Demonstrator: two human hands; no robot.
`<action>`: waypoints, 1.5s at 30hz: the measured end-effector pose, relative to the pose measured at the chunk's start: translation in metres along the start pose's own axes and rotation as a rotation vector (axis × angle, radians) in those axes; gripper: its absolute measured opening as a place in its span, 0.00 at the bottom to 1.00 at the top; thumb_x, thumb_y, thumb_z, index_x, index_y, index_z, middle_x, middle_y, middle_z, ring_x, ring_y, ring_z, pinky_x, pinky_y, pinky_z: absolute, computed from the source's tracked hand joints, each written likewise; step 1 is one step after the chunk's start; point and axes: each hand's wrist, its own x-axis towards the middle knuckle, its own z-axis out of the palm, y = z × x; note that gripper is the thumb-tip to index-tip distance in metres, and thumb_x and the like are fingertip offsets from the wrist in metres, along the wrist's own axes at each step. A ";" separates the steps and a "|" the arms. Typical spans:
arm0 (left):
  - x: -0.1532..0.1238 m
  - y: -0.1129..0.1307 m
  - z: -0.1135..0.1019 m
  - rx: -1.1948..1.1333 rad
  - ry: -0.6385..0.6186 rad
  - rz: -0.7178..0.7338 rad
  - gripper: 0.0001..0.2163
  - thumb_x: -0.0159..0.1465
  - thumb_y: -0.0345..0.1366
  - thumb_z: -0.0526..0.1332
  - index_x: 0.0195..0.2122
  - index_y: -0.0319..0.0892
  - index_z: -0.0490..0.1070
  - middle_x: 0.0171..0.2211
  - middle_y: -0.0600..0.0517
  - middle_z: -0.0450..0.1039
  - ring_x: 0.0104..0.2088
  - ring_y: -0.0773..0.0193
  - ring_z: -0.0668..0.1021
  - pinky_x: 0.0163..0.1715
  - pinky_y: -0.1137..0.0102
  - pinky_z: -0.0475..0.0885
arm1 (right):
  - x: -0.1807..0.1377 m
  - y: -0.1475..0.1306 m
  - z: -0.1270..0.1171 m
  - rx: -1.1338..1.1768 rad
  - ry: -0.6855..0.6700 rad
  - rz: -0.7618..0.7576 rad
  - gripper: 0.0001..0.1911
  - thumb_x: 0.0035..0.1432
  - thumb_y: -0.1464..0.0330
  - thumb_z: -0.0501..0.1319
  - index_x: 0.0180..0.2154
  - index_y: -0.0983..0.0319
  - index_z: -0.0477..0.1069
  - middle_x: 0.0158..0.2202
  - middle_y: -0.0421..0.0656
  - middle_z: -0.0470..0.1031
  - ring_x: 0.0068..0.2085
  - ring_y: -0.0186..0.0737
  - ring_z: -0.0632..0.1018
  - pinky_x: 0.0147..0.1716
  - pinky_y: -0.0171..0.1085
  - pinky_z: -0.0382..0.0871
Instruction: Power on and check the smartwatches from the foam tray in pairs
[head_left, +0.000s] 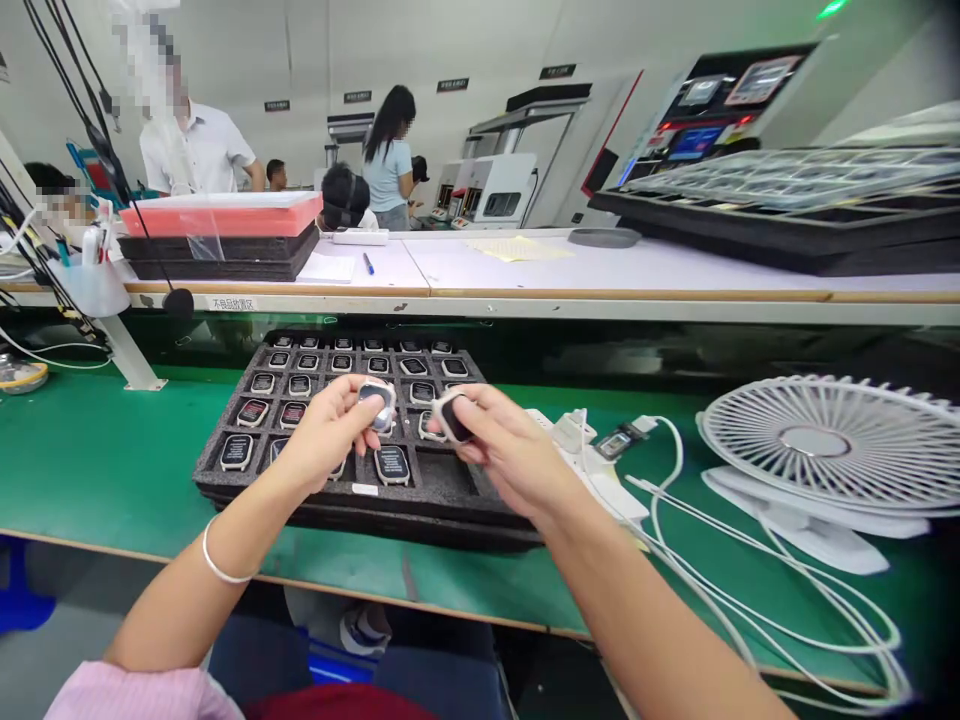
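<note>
A black foam tray (225, 478) lies on the green bench in front of me, its pockets filled with several small watch bodies with dark screens. Over the tray's near half, my left hand (326, 432) pinches one silver-edged watch body (377, 403) between thumb and fingers. Just to its right, my right hand (504, 448) grips a second watch body (451, 416) with a white rim and black face. The two pieces are a hand's width apart, both lifted off the tray.
A white desk fan (825, 450) lies tilted at the right, with white cables (750, 560) and a power strip (581, 440) beside the tray. A raised white shelf (600, 275) carries stacked black trays and a pink one. Other people stand or sit behind it.
</note>
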 end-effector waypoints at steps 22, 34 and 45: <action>0.025 -0.017 0.000 0.424 0.322 0.249 0.19 0.60 0.34 0.62 0.53 0.43 0.66 0.34 0.54 0.72 0.27 0.69 0.71 0.29 0.72 0.68 | 0.037 -0.015 0.034 0.487 -0.299 0.086 0.19 0.57 0.63 0.73 0.50 0.59 0.78 0.35 0.42 0.78 0.35 0.36 0.79 0.34 0.34 0.75; 0.025 -0.026 0.003 0.344 0.396 0.291 0.18 0.61 0.34 0.63 0.53 0.44 0.68 0.37 0.54 0.73 0.30 0.69 0.73 0.31 0.74 0.69 | 0.036 -0.008 0.031 0.517 -0.311 0.136 0.20 0.57 0.63 0.73 0.51 0.57 0.77 0.34 0.42 0.77 0.33 0.35 0.76 0.36 0.35 0.73; 0.023 -0.029 0.007 0.313 0.391 0.271 0.19 0.59 0.34 0.63 0.53 0.45 0.68 0.37 0.53 0.73 0.31 0.68 0.74 0.33 0.73 0.71 | 0.032 -0.001 0.033 0.554 -0.345 0.145 0.22 0.54 0.64 0.74 0.51 0.56 0.78 0.36 0.40 0.75 0.31 0.33 0.75 0.35 0.35 0.71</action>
